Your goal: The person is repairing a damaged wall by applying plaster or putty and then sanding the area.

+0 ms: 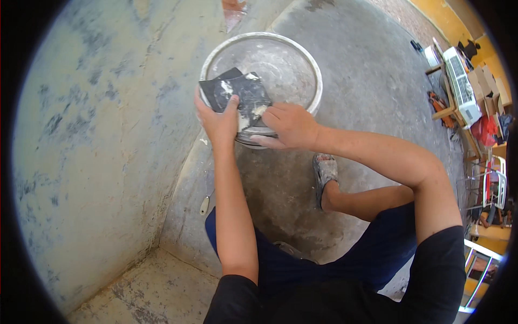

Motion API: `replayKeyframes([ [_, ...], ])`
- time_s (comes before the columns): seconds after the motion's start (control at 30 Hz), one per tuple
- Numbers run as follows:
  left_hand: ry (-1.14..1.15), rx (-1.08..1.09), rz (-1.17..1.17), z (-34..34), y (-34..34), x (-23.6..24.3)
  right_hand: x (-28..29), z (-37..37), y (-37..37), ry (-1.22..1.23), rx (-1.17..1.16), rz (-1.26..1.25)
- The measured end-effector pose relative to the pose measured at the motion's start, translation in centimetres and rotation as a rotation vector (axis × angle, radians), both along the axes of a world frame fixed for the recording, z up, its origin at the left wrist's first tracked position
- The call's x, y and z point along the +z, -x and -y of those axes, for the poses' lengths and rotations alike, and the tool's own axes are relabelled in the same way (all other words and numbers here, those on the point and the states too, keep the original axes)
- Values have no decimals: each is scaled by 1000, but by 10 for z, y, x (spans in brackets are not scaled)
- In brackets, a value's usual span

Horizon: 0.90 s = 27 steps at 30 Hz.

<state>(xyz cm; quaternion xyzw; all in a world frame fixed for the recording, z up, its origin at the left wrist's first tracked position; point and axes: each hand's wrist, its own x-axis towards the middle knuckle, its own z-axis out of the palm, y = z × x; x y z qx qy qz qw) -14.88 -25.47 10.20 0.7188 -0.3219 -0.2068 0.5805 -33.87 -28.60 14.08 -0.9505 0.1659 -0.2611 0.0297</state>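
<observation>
Black sheets, two of them and roughly square, lie overlapped in this person's grasp above the near left part of a round tub; from here I can't tell whether they rest on it or hang just over it. The left hand is closed on them from the lower left, thumb laid across the top one, fingers mostly hidden behind. The right hand has its fingers curled against the lower right edge; whether it pinches that edge or only presses there, I can't make out.

As for progress, I'd call this handling of the sheets partway along. Both are in hand and stacked, though askew, so their edges don't line up. White smears remain on the top one, thickest toward its lower right, so its face isn't clean; what the lower one carries is mostly covered.

To the left, the wall looks uneven, pale with dark patches showing, and I'd judge its surface unfinished too. A scraper lies on the floor at its foot, untouched by either hand.
</observation>
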Motion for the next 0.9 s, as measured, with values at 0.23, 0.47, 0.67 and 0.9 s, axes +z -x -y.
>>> replayKeyframes([
  [0.23,130,-70,-316,6,2,9,-8,-6,-1,37,-111,118],
  [0.47,175,-84,-404,5,1,10,-17,-7,-2,87,-132,197],
  [0.67,79,-118,-476,3,1,21,-16,-5,4,97,-112,97],
  [0.9,7,-149,-466,-35,51,12,-8,-34,69,121,-43,22],
])
